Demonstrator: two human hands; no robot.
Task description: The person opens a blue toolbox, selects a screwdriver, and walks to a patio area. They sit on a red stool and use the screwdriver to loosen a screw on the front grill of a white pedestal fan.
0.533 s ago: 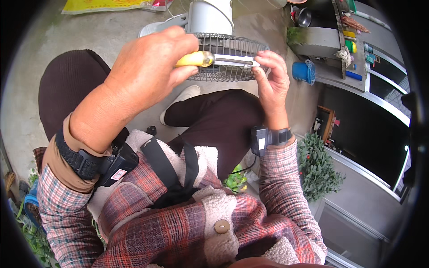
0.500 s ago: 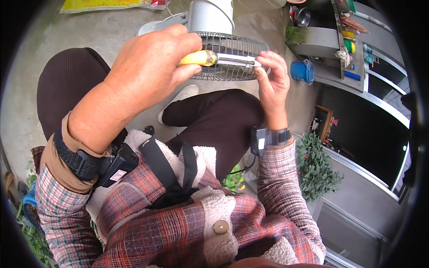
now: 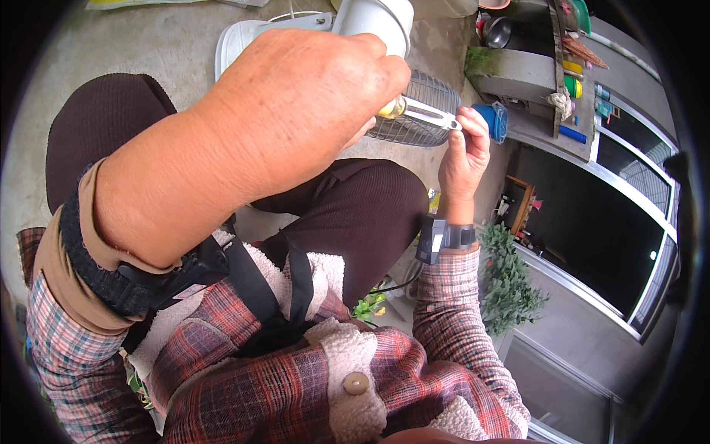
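Note:
My left hand (image 3: 310, 96) is closed around the yellow handle of a screwdriver (image 3: 392, 109), most of it hidden by my fingers. From there a narrow white strip (image 3: 429, 114) with a hole at its end reaches toward my right hand (image 3: 464, 159). Thumb and fingers of that hand pinch the strip's far end. Right behind lies the grey wire guard of an electric fan (image 3: 435, 90), tilted, partly covered by my left hand. The fan's white housing (image 3: 384, 18) stands above it, and its pale base (image 3: 235, 48) rests on the floor at the left.
My bent knees in dark trousers (image 3: 103, 133) are below the fan. At the right are a blue bucket (image 3: 491, 120), a mossy concrete ledge (image 3: 510, 68) and a metal bowl (image 3: 496, 32). A leafy plant (image 3: 510, 285) grows nearer, beside my right forearm.
My left hand has moved right and looks larger, now covering most of the screwdriver handle. The fan guard has shifted and tilted down to the right. My right hand moved slightly right and down.

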